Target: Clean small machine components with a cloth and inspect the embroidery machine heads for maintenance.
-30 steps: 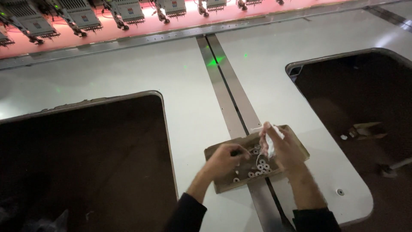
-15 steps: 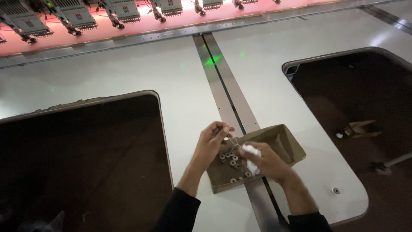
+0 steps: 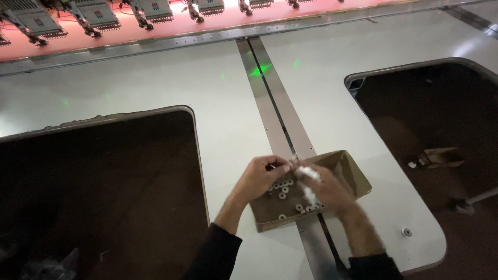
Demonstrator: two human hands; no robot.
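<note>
A shallow brown cardboard box (image 3: 358, 179) lies on the white machine table, over the metal strip. Several small white ring-shaped bobbins (image 3: 284, 193) lie inside it. My left hand (image 3: 259, 177) hovers over the box's left end, fingers pinched on something small and dark. My right hand (image 3: 326, 189) is over the middle of the box, closed on a white bobbin with loose white thread (image 3: 309, 175). The two hands nearly touch at the fingertips.
The white table (image 3: 228, 129) has two large dark cut-outs, one left (image 3: 98, 192) and one right (image 3: 436, 119). A metal strip (image 3: 275, 103) runs down the middle. A row of embroidery heads (image 3: 150, 9) lines the far edge. A small brown object (image 3: 438, 156) lies in the right cut-out.
The view has shifted slightly. My hands have come together over the box; the right hand with the white thread has moved from the box's near side up to the left hand's fingertips.
</note>
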